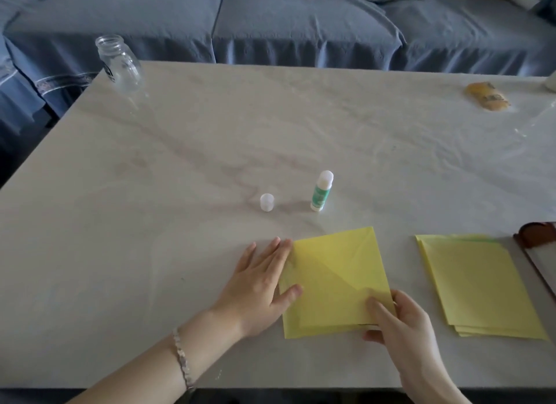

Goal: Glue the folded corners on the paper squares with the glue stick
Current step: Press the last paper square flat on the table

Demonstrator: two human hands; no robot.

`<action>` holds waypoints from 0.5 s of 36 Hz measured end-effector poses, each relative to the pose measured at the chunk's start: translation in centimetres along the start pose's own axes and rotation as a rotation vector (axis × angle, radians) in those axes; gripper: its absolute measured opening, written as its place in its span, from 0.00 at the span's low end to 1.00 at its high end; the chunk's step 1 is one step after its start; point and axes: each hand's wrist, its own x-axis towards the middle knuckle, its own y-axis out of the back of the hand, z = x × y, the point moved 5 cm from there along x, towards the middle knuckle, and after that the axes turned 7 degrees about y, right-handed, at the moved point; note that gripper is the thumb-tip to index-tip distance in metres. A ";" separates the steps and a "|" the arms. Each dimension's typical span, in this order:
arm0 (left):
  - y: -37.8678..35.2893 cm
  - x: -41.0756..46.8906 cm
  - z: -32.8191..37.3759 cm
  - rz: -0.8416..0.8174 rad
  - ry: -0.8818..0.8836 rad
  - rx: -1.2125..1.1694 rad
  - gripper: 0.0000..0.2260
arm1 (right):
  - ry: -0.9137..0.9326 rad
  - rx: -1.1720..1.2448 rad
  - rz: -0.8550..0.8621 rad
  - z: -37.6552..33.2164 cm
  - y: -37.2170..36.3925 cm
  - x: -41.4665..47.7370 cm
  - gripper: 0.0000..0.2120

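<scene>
Pale marbled desk (180,162), covered with a creased clear sheet, noted in front of a blue-grey sofa (301,27). Empty glass jar (120,61) recorded at the far left corner; an orange packet (486,96) at the far right; a brown-framed board (535,238) at the right edge. Glue stick (322,191) is stood upright, uncapped, mid-desk, with its cap (267,202) just to its left. Folded yellow paper square (334,283) is laid near the front edge. Left hand (258,283), bracelet (182,358) at the wrist, is laid flat with straight fingers (278,250) at the square's left edge. Right hand (397,322) is pinched on the near right corner, thumb on top. Stack of yellow squares (478,286) is set apart to the right.
</scene>
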 end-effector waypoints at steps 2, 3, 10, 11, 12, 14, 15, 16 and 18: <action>-0.1 -0.5 -0.2 0.019 -0.042 -0.014 0.46 | -0.001 -0.002 -0.004 0.1 0.0 -0.2 0.06; -0.1 -0.8 -0.5 0.045 -0.062 -0.032 0.45 | 0.004 -0.006 -0.009 0.1 -0.1 -0.2 0.06; -0.4 -2.0 -1.9 0.078 -0.067 -0.001 0.48 | 0.052 -0.085 -0.030 0.0 -0.4 -0.3 0.05; -0.3 -2.1 -1.8 0.084 -0.065 0.019 0.48 | 0.054 -0.097 -0.039 0.0 -0.5 -0.3 0.06; -0.4 -2.1 -1.8 0.087 -0.061 0.017 0.47 | 0.057 -0.112 -0.047 0.1 -0.5 -0.2 0.05; -0.4 -2.2 -1.9 0.104 -0.063 -0.020 0.47 | 0.078 -0.152 -0.054 0.0 -0.5 0.0 0.06; -0.5 -2.2 -2.0 0.111 -0.065 -0.037 0.47 | 0.095 -0.173 -0.056 0.0 -0.4 0.0 0.06; -0.4 -2.2 -2.0 0.120 -0.071 -0.046 0.47 | 0.112 -0.192 -0.060 -0.2 -0.5 0.1 0.06; -0.4 -2.2 -2.0 0.130 -0.082 -0.070 0.47 | 0.132 -0.223 -0.079 -0.3 -0.5 0.1 0.06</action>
